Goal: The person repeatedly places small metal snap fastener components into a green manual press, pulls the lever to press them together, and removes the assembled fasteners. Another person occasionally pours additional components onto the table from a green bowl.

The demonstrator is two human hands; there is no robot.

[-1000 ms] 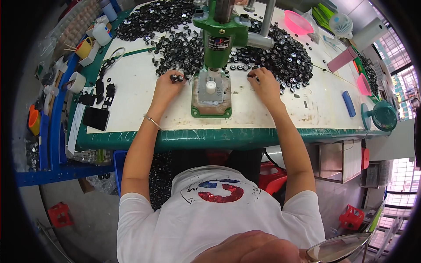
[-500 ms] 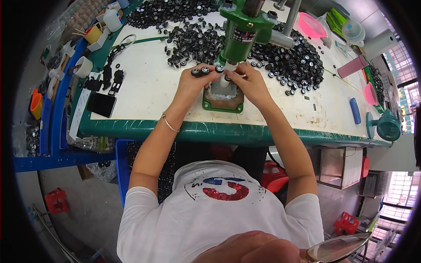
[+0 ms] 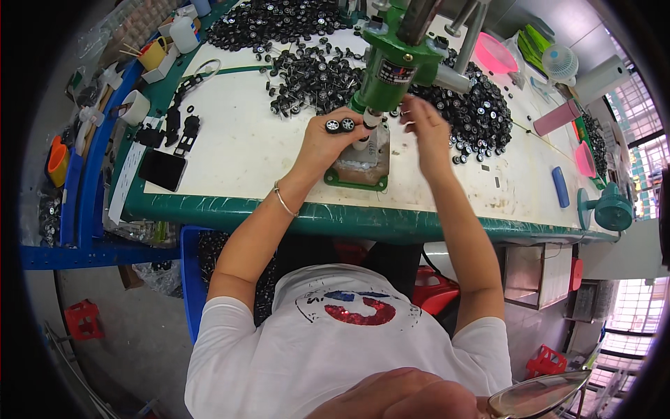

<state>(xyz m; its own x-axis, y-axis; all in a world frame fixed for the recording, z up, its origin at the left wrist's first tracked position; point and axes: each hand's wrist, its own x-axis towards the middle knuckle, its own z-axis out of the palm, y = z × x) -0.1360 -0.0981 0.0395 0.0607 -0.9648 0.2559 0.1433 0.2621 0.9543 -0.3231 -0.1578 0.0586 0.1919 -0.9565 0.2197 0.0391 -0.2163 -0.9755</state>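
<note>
My left hand (image 3: 322,146) is closed around small black toy wheels (image 3: 340,126); two with silver spoked faces show on top of its fingers. Its fingertips reach under the ram of a green hand press (image 3: 391,66), just above a pale post on the press base (image 3: 356,176). What the fingertips pinch there is too small to make out. To the right of the press, my right hand (image 3: 429,133) is raised with its fingers apart and slightly blurred, close to a pile of black wheels (image 3: 478,105). Nothing shows in it.
Behind the press lie wheels on thin axles (image 3: 317,80) and another heap of wheels (image 3: 272,24). At left are a phone (image 3: 162,170), black plastic parts (image 3: 187,133) and a white cup (image 3: 135,106). A pink basin (image 3: 496,53) and a green fan (image 3: 606,209) stand at right.
My right hand has left the left hand's fingertips and moved right, opening. The left hand has shifted slightly right; two wheels show on it instead of three.
</note>
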